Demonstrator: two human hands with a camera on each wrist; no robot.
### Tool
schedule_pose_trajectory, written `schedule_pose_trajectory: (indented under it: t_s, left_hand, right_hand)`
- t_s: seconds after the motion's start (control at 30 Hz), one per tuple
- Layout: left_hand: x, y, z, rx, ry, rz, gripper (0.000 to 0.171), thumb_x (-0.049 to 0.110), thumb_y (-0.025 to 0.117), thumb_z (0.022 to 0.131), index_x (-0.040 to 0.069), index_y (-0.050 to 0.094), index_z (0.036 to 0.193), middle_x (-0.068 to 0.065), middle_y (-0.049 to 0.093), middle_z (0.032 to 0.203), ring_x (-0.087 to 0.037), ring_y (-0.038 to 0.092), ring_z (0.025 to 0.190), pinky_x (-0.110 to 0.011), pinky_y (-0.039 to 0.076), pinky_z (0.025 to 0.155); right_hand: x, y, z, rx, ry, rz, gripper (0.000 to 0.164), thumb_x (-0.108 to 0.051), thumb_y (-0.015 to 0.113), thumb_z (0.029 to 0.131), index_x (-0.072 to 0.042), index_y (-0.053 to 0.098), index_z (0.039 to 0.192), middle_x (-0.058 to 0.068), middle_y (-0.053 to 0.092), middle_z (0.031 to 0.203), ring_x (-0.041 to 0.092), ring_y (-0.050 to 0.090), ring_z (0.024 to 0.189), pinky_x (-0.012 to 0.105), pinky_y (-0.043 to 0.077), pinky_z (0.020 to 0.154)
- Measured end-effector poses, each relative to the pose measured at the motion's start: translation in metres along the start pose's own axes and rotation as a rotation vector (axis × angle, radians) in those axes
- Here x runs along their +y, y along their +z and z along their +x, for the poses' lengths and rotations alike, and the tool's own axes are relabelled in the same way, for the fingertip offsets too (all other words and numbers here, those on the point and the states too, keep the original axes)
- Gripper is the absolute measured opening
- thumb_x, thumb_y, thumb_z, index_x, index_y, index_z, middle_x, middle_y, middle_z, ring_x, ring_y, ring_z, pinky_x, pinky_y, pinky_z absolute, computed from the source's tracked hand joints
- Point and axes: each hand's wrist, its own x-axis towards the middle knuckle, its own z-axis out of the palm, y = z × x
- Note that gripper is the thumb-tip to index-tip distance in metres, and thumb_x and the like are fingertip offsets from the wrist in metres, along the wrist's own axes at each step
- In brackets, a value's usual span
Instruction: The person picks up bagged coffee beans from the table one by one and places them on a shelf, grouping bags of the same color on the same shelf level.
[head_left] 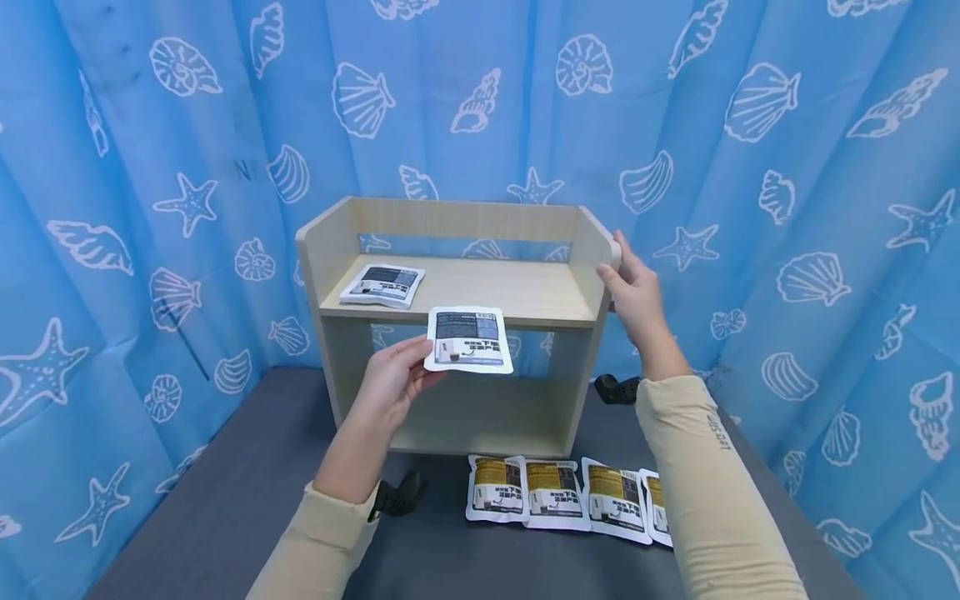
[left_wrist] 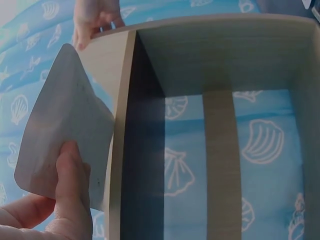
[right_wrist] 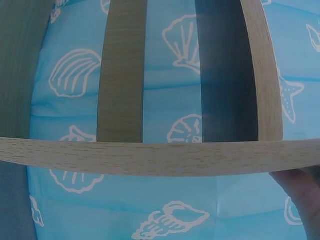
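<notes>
My left hand [head_left: 390, 379] pinches a flat white pouch [head_left: 468, 340] with a dark blue printed label, holding it in front of the upper board's front edge. In the left wrist view the pouch's plain back [left_wrist: 65, 120] faces the camera, a finger pressed on it. My right hand [head_left: 637, 300] grips the right side panel of a light wooden shelf [head_left: 487, 287], thumb at the front edge. Only part of that hand [right_wrist: 302, 200] shows in the right wrist view. A small stack of similar blue-labelled pouches [head_left: 382, 285] lies at the left of the upper board.
Several pouches with yellow-and-white labels [head_left: 555, 493] lie in a row on the dark grey table [head_left: 202, 508], before the shelf's right half. The right sleeve partly covers the last one. A blue shell-patterned curtain [head_left: 465, 50] hangs behind the shelf.
</notes>
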Motion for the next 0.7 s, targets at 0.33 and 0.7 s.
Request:
schedule_pose_trajectory:
  t_s: [0.33,0.7]
  left_hand:
    - [0.008,0.011,0.008,-0.018,0.020,0.023,0.037,0.007,0.051,0.101,-0.004,0.050,0.137,-0.022,0.058,0.127,-0.008,0.066,0.079,-0.021,0.055,0.070]
    - [0.012,0.019,0.022,-0.007,0.020,0.033,0.036,0.007,0.051,0.101,-0.004,0.051,0.135,-0.022,0.058,0.125,-0.009,0.064,0.077,-0.021,0.055,0.071]
  right_hand:
    - [-0.001,-0.001,-0.001,0.006,-0.001,0.007,0.061,-0.033,0.048,0.103,-0.033,0.016,0.155,0.011,0.029,0.156,0.035,0.038,0.136,0.057,0.044,0.096]
    - [-0.002,0.000,0.000,-0.002,0.007,0.006,0.061,-0.032,0.048,0.103,-0.031,0.016,0.156,0.012,0.028,0.156,0.035,0.037,0.136,0.057,0.044,0.097]
